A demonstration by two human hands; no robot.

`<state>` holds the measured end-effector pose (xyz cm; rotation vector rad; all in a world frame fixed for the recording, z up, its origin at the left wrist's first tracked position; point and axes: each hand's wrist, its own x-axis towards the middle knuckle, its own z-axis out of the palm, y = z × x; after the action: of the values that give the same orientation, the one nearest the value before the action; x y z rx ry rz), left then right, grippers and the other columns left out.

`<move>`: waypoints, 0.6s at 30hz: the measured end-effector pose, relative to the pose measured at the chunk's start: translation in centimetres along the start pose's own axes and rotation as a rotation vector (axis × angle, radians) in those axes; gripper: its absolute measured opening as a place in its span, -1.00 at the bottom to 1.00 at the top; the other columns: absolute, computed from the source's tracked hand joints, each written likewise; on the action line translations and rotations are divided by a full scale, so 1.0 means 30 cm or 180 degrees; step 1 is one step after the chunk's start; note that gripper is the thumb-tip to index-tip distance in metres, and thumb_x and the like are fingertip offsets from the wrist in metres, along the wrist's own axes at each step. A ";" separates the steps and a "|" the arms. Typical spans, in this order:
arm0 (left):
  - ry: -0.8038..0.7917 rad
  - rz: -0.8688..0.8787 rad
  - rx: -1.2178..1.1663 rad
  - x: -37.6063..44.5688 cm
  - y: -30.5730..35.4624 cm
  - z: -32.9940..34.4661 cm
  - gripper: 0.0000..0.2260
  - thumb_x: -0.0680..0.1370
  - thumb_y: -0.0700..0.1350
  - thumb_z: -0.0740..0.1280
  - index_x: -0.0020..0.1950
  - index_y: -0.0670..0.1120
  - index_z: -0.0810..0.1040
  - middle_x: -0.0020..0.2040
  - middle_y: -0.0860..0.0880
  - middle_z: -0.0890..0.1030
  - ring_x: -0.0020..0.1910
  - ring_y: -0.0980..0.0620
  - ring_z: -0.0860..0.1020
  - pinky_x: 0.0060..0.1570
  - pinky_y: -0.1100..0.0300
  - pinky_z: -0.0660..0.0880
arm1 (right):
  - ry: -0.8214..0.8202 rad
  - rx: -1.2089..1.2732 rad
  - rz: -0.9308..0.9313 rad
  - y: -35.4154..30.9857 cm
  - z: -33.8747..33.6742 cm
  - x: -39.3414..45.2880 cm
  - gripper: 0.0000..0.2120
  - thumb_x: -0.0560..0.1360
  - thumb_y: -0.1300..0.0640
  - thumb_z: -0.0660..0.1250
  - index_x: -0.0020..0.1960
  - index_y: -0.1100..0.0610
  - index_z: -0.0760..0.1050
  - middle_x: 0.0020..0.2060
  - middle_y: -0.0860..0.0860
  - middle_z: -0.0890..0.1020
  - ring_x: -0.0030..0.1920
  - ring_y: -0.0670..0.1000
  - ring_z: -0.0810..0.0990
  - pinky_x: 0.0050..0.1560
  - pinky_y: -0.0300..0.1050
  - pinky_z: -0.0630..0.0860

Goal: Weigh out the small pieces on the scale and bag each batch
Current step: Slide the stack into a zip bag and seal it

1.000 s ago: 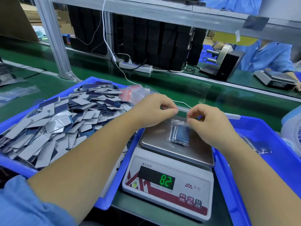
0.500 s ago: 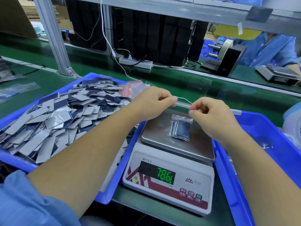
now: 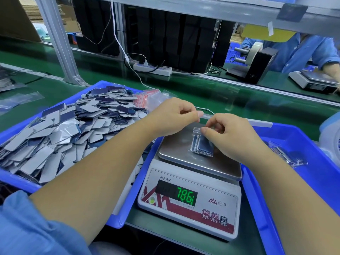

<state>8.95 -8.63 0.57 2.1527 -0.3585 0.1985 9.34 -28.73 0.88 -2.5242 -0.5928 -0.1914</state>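
**Bagged batch on the scale pan, both hands above it**

Nearest the wearer, a white scale [image 3: 189, 205] stands on the green bench [image 3: 202, 92] between two blue trays, its green display [image 3: 185, 197] lit with digits that appear to read 786. Its front edge sits close to the bench's near edge. The left tray [image 3: 127, 205] presses against the scale's left side; the right tray [image 3: 316, 184] runs just beside its right side, so the scale has no free room on either flank.

On the steel pan [image 3: 176, 150] lies a small clear bag [image 3: 201, 145] of dark blue pieces, toward the pan's back right, with bare steel open in front and to its left. The right hand [image 3: 231, 137] is over the bag's right part, fingers curled, thumb and forefinger pinching the bag's top corner. The left hand [image 3: 174, 116] hovers above the pan's back left edge, fingers curled in; whether it has anything in its grip cannot be told.

The left tray is heaped with loose grey and blue pieces [image 3: 60, 133] up to its rim, with a stack of red-striped empty bags [image 3: 147, 98] at its far corner. A filled bag [image 3: 288, 155] lies in the right tray, whose floor is otherwise mostly bare.

Beyond the trays runs an open strip of green belt. Farther off stand a power strip [image 3: 152, 69], a label dispenser [image 3: 255, 61], and another person in blue [image 3: 301, 52] at a second scale [image 3: 312, 80].
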 end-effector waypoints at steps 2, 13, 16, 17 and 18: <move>-0.0032 -0.0002 0.0021 0.000 0.002 0.001 -0.75 0.62 0.05 0.33 -0.17 -0.02 0.68 -0.53 0.16 0.29 -0.49 0.19 0.28 -0.47 0.38 0.21 | -0.0069 -0.0192 -0.0073 -0.008 0.004 -0.005 -0.62 0.38 -0.39 0.23 0.01 -0.17 0.51 -0.15 -0.17 0.44 -0.15 -0.19 0.44 -0.20 -0.21 0.33; -0.0015 0.0101 0.0129 -0.003 0.006 0.022 -0.69 0.63 0.01 0.34 -0.21 -0.15 0.64 -0.53 0.16 0.31 -0.51 0.19 0.30 -0.48 0.39 0.22 | -0.0915 -0.0728 -0.0357 -0.052 -0.006 -0.030 -0.18 0.20 -0.56 0.19 0.30 -0.13 0.47 0.03 -0.12 0.45 0.07 -0.04 0.49 0.14 0.02 0.51; 0.0011 0.0172 0.0138 0.003 -0.004 0.026 -0.72 0.62 0.01 0.34 -0.22 -0.09 0.64 -0.48 0.14 0.34 -0.47 0.19 0.29 -0.43 0.35 0.25 | -0.0720 -0.0634 -0.0420 -0.046 -0.002 -0.021 -0.34 0.27 -0.46 0.31 0.22 -0.08 0.53 -0.02 -0.08 0.52 0.05 -0.01 0.51 0.11 0.02 0.52; 0.0027 0.0193 0.0158 0.004 -0.006 0.027 -0.72 0.62 0.02 0.34 -0.22 -0.09 0.64 -0.47 0.13 0.34 -0.46 0.18 0.29 -0.42 0.34 0.26 | -0.0651 -0.0596 -0.0418 -0.043 0.001 -0.020 -0.37 0.29 -0.43 0.35 0.20 -0.07 0.54 -0.05 -0.08 0.53 0.03 -0.02 0.51 0.10 0.01 0.52; 0.0044 0.0218 0.0190 0.006 -0.006 0.029 -0.72 0.62 0.02 0.34 -0.22 -0.09 0.64 -0.46 0.13 0.34 -0.45 0.18 0.29 -0.41 0.33 0.27 | -0.0586 -0.0558 -0.0399 -0.037 0.001 -0.019 -0.40 0.30 -0.41 0.38 0.20 -0.07 0.55 -0.06 -0.09 0.53 0.02 -0.02 0.51 0.08 -0.01 0.52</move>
<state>9.18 -9.27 -0.01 2.1983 -0.4236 0.2658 8.35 -28.07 1.22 -2.6942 -0.8413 -0.0582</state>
